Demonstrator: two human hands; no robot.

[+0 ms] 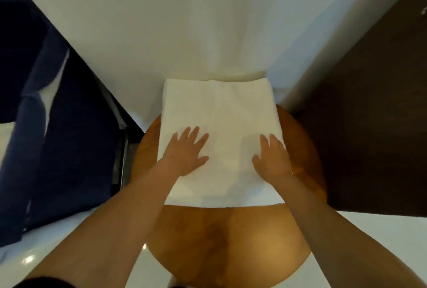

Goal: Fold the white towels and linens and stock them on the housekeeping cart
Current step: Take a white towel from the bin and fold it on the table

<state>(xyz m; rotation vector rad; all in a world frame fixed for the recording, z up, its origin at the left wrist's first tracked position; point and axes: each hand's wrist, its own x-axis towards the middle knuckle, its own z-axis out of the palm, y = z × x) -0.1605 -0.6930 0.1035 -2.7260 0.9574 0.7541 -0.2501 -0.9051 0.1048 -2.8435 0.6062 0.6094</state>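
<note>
Round wooden bench point(231, 241) against white bed linen point(184, 22) | folded towel point(221, 112) flat on bench, far edge touching bed | left hand point(186, 152) and right hand point(272, 157) palms down, fingers spread | press outward evenly, square edges before next fold

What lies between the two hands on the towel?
Only bare white towel: in the head view, nothing else sits between the left hand and the right hand, both pressed flat on it.

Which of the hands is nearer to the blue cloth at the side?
Left. The left hand lies flat on the towel's left half, toward the blue cloth; the right hand presses the far right edge.
</note>
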